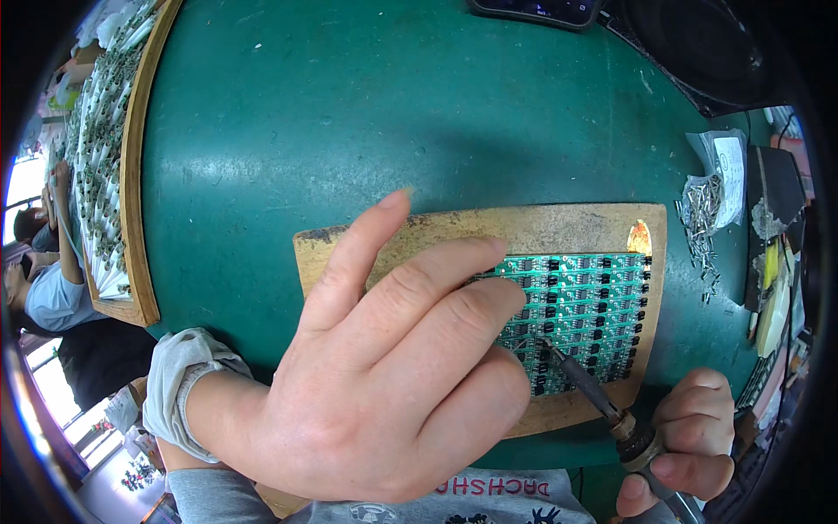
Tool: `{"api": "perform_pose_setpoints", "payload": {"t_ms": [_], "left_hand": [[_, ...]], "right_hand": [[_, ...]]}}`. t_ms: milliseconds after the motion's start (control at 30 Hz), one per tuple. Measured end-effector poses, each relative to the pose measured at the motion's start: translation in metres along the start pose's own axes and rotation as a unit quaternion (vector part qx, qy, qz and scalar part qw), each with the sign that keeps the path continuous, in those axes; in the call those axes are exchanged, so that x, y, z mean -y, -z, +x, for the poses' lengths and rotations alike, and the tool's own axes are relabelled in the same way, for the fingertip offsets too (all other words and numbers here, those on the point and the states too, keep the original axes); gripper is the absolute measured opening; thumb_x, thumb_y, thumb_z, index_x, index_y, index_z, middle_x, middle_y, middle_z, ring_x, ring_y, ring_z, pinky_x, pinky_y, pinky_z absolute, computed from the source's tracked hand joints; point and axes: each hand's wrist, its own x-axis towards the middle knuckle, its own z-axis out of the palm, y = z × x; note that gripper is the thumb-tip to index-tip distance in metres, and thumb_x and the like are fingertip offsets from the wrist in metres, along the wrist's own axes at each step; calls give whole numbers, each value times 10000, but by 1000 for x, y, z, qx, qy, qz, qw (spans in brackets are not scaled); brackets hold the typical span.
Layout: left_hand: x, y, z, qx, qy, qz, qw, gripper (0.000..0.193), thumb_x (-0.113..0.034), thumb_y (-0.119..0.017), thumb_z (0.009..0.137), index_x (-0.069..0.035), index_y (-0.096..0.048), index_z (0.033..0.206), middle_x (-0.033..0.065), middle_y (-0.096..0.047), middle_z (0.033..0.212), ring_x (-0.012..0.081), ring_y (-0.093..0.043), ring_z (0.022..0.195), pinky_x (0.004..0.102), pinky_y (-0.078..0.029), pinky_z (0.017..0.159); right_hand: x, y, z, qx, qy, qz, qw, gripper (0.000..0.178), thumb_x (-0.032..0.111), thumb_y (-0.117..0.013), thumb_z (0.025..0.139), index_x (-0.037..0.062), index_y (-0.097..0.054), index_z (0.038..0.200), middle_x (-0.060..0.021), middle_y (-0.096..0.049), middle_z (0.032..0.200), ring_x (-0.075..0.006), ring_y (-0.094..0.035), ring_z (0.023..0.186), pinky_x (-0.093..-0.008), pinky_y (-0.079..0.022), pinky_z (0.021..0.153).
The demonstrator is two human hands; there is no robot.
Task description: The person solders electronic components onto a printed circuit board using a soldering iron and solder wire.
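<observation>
A green circuit-board panel (580, 301) with rows of small black chips lies on a worn, tan wooden board (541, 229). My left hand (393, 375) covers the panel's left part, its little finger raised and its index finger curled. Its thumb and whatever it pinches are hidden beneath; a thin wire-like tip shows beside the index finger. On the right, my right hand (694, 437) grips a soldering iron (642, 445). The iron slants up and left, its dark tip at the panel's lower middle, close to my left index finger.
A wooden-framed tray (135, 175) of white wired parts stands at the left. To the right, small metal pins (701, 218) spill from a clear plastic bag (729, 166). A phone (541, 10) lies at the far edge. Another person (57, 288) sits beyond the tray.
</observation>
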Motion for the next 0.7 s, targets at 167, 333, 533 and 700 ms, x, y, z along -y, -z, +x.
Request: {"api": "perform_pose_setpoints", "payload": {"t_ms": [167,333,533,700], "left_hand": [[-3,-4,0,-20,-17,-6,1000,172,-133,-623,534,-84,-473,605,109,-653,816,304,-639,889,581,-336,976],[-5,-4,-2,-7,-2,2,1000,171,-134,-613,534,-85,-465,603,93,-644,786,287,-638,862,577,-339,977],[-5,-8,-3,-18,1,15,1000,182,-115,-618,523,-88,-456,601,77,-641,785,272,-636,860,563,-346,980],[-6,-6,-3,-18,-1,15,1000,185,-118,-620,515,-90,-458,600,74,-640,787,269,-635,858,560,-349,977]], "right_hand": [[21,-13,5,-60,-110,-43,991,363,302,-690,737,151,-413,917,5,-393,589,-132,-381,443,-299,-284,472],[20,-16,7,-61,-121,-30,990,386,326,-703,747,143,-409,917,1,-405,577,-135,-393,432,-299,-288,453],[12,-20,7,-53,-74,-16,996,414,352,-716,749,133,-408,918,6,-404,547,-123,-392,404,-282,-272,415],[12,-19,6,-72,-72,-23,995,404,354,-707,757,135,-406,913,8,-407,545,-120,-382,396,-281,-267,414]]}}
